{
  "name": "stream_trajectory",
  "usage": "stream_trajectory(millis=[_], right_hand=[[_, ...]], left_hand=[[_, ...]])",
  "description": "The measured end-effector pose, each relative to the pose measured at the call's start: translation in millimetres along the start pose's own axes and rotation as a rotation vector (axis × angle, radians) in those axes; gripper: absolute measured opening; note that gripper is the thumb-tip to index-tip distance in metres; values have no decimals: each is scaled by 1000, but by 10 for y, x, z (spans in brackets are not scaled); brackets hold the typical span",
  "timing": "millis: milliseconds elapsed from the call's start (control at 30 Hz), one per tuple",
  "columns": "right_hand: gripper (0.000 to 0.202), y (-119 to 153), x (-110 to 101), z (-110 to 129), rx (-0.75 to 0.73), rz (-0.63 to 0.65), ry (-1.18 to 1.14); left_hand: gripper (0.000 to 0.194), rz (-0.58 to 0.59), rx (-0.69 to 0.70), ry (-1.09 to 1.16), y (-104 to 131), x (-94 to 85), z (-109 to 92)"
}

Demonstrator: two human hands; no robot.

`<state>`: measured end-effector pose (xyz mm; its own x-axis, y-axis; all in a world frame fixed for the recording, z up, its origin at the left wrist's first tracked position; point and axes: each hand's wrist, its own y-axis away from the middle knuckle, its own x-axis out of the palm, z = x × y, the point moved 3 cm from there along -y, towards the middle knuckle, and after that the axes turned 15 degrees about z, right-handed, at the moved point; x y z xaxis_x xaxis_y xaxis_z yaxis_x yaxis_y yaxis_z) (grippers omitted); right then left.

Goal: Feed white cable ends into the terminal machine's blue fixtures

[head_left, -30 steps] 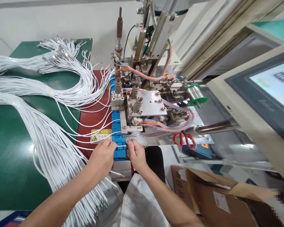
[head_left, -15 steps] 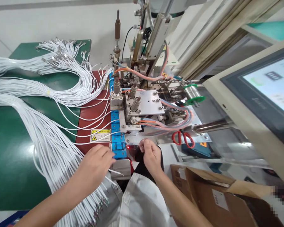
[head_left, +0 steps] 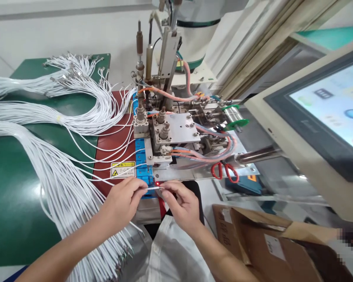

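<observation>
Between my two hands runs a short stretch of white cable (head_left: 153, 188), just in front of the blue fixture blocks (head_left: 141, 158) on the machine's left edge. My left hand (head_left: 124, 197) pinches the cable between thumb and fingers. At the cable's tip, my right hand (head_left: 182, 201) has its thumb and fingertips closed on the end. A red light spot (head_left: 157, 183) glows right behind the tip. Several other white cables lead from the bundle (head_left: 85, 117) into the blue blocks. A thick bundle of loose cable ends (head_left: 73, 196) hangs beside my left forearm.
The metal machine (head_left: 181, 127) with orange hoses stands behind my hands. Red-handled scissors (head_left: 224, 171) lie on its front right plate. A screen (head_left: 335, 105) juts in from the right above a cardboard box (head_left: 261, 243). The green table (head_left: 17, 176) is at left.
My left hand has moved up and right to the blue blocks with a cable now in its fingers. My right hand has come in to the cable's end.
</observation>
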<state>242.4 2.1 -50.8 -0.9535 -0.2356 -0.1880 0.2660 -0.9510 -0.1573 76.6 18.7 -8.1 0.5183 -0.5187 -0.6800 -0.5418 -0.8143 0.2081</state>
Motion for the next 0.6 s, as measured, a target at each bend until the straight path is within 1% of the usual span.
stream_trajectory(millis=[100,167,267,300,433,500,600], right_hand=[[10,-90,6,98,-47,6,69],[12,-134,5,134,-90,47,95],[14,-152,3,145,-151,101,118],[15,-147,0,136,-151,97,120],[15,-115,-15,86,-70,-7,83],[13,-116,0,99,-70,4,90],[11,-139,25,161,-128,57,183]], left_hand=[[18,23,22,64,-50,63,-66],[21,35,8,130,-86,96,-90],[19,52,-25,205,-143,120,-94],[18,53,-35,223,-158,122,-86],[16,22,-68,298,-175,117,-32],[16,14,-70,319,-168,129,-12],[15,9,-80,280,-154,160,-5]])
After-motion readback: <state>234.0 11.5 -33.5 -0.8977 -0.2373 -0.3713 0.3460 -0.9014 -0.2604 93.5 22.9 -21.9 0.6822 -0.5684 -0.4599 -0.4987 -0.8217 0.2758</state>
